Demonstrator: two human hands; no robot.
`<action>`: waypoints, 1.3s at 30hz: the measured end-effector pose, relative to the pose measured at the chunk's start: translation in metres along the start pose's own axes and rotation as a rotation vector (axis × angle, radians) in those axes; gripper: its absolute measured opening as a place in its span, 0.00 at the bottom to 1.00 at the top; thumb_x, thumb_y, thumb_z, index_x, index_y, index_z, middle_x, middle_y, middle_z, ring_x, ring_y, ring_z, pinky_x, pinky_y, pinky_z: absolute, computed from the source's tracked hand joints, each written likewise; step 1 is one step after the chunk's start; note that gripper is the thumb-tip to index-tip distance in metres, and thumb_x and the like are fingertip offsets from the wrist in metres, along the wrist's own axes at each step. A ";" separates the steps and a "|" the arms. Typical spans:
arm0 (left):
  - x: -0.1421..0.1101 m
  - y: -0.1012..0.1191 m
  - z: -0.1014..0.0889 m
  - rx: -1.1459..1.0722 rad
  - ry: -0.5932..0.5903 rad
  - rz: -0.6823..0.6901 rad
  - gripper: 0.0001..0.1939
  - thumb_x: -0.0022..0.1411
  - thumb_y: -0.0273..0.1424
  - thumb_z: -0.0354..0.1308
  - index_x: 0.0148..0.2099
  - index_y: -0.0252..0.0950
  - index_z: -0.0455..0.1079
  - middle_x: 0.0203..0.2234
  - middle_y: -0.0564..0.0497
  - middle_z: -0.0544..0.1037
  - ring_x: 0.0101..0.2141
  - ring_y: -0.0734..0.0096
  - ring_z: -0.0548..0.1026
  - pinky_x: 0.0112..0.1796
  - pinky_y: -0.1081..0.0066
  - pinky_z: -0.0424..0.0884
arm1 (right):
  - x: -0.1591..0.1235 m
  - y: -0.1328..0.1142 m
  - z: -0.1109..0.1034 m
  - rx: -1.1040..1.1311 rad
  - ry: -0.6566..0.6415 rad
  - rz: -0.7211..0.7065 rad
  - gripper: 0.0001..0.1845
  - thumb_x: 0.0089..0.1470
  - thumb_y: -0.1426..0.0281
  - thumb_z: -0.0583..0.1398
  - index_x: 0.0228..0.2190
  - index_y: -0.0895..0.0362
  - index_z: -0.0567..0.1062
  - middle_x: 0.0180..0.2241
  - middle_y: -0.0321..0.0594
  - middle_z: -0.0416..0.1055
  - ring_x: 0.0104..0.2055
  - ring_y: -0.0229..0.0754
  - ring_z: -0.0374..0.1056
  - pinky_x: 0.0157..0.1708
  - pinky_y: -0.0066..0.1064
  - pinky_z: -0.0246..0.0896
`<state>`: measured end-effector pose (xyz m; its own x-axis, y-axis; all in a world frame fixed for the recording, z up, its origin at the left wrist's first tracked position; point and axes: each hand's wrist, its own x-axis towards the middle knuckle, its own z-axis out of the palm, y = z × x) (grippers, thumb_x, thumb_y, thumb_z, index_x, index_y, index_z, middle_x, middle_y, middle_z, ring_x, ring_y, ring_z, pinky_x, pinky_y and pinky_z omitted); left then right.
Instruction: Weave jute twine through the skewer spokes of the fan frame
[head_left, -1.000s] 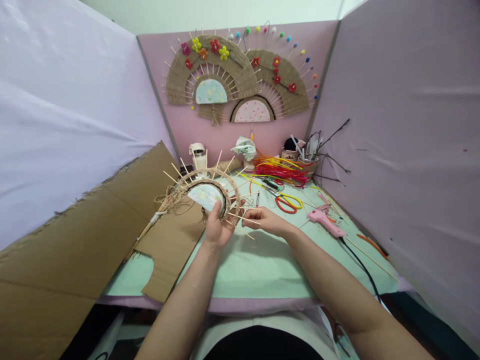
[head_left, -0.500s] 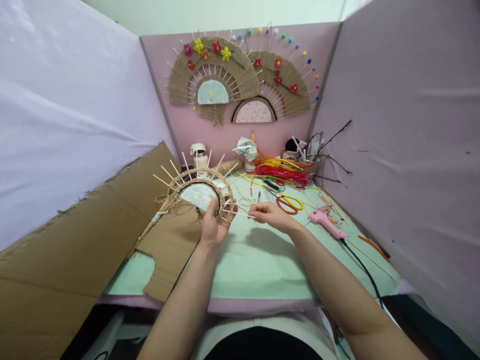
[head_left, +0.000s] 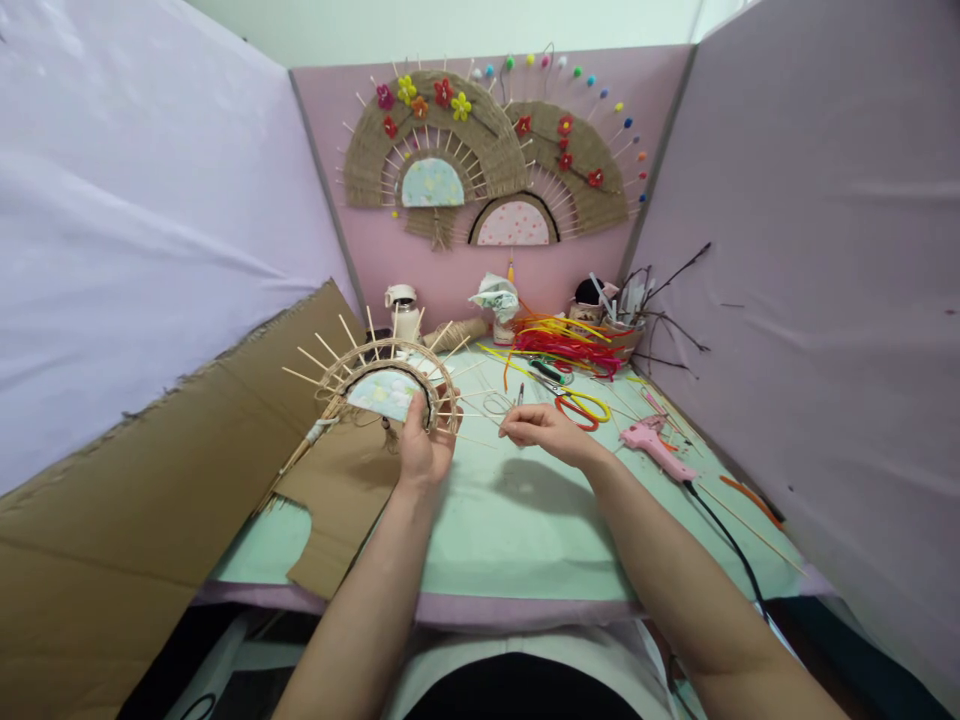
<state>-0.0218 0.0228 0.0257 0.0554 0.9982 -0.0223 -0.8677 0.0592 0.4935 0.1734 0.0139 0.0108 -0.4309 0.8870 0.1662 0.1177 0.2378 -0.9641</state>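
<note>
Above the bench (head_left: 525, 540), near its left edge's cardboard (head_left: 341, 490), I am gripping the half-round woven fan (head_left: 386, 393) at its right end with my left hand (head_left: 426, 440). My right hand (head_left: 546, 433) is hovering to its right, fingers pinched together; I cannot tell whether they are holding twine.

Both forearms reaching forward, left hand (head_left: 429, 440) gripping, thumb on top; right hand (head_left: 544, 434) apart, fingertips pinched together!
</note>
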 end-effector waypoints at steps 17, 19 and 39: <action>-0.004 -0.013 0.004 0.034 0.071 0.040 0.25 0.59 0.50 0.46 0.35 0.34 0.71 0.28 0.49 0.76 0.29 0.73 0.74 0.33 0.72 0.70 | 0.007 0.012 0.052 0.012 -0.129 -0.040 0.18 0.51 0.57 0.58 0.31 0.60 0.76 0.21 0.35 0.65 0.24 0.33 0.58 0.25 0.25 0.52; -0.003 -0.014 0.003 0.100 0.070 0.108 0.25 0.59 0.51 0.47 0.36 0.34 0.71 0.28 0.48 0.76 0.29 0.73 0.74 0.32 0.72 0.69 | 0.007 0.012 0.051 0.014 -0.129 -0.036 0.18 0.51 0.57 0.58 0.32 0.60 0.76 0.21 0.35 0.66 0.25 0.34 0.59 0.25 0.25 0.53; -0.001 -0.013 0.000 0.238 0.038 0.128 0.19 0.55 0.48 0.55 0.35 0.35 0.71 0.29 0.51 0.76 0.29 0.74 0.74 0.30 0.73 0.69 | 0.012 0.010 0.023 -0.229 0.315 -0.056 0.17 0.51 0.57 0.57 0.27 0.59 0.74 0.21 0.36 0.65 0.25 0.35 0.58 0.26 0.26 0.53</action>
<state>-0.0103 0.0214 0.0189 -0.0700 0.9973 0.0227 -0.7260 -0.0665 0.6845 0.1486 0.0176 -0.0019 -0.1505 0.9397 0.3072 0.3141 0.3401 -0.8864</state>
